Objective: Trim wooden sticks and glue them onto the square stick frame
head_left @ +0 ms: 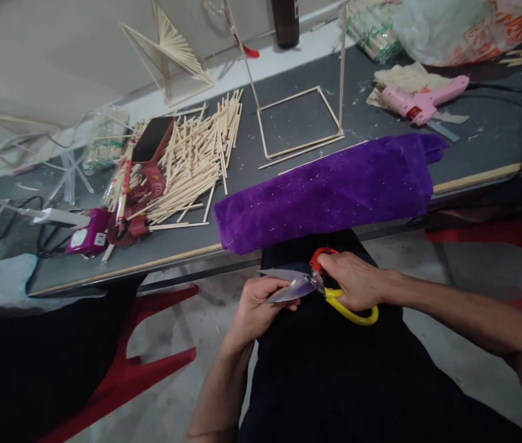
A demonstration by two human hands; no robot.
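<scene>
Head view: gripping spread scissors (315, 280) in right hand (357, 280), pinching presumably light, brittle stick (293, 283) beside blades (301, 290) in left hand (255, 305).

The scissors (311, 282) have one red handle and one yellow, and that cloth (328, 191) is purple, speckled white.

Worktop (242, 175): dark grey, pale strip along the near edge, white specks
Purple cloth (325, 191): folded, reaching over the near edge
Loose sticks (196, 154): heaped left of the cloth
Square frame (292, 98): behind the cloth, uprights rising
Crumpled scrap (409, 75): behind the cloth's right end, under a pink glue gun (420, 101)
</scene>
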